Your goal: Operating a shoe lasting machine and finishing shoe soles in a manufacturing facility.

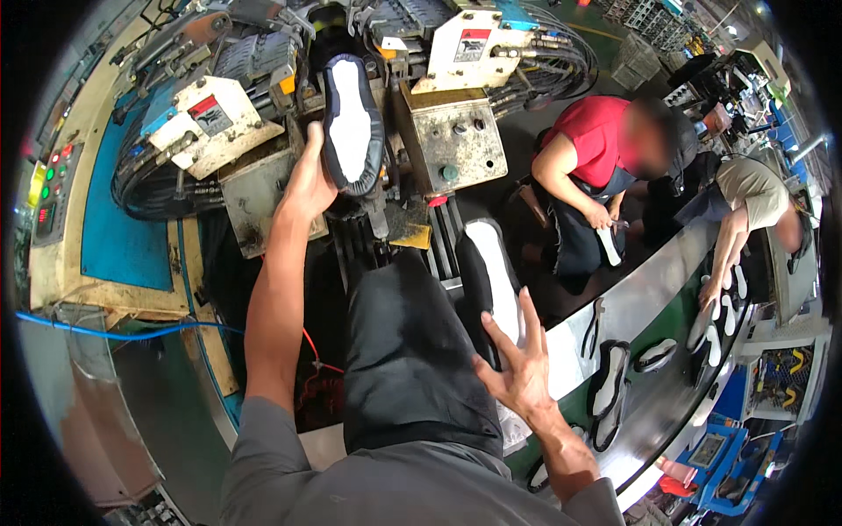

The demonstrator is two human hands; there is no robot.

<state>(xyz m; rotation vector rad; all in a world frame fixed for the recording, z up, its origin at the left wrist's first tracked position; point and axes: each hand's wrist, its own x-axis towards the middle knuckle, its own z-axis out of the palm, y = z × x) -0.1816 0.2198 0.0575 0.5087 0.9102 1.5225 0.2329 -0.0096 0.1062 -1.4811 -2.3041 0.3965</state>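
My left hand (310, 181) reaches up into the machine (447, 131) and grips a dark shoe upper with a white insole (351, 123), held sole-side toward me at the machine's centre. My right hand (519, 361) hangs open lower right, fingers spread, holding nothing. It hovers just beside a second dark shoe with a white sole (491, 276) that stands next to my dark-trousered leg (408, 351).
A curved metal conveyor (649, 298) at the right carries several shoes and soles. Two other people sit and bend beside it, one in a red shirt (596, 131). A control panel with coloured buttons (53, 188) is at far left. Blue bins (728, 465) sit at lower right.
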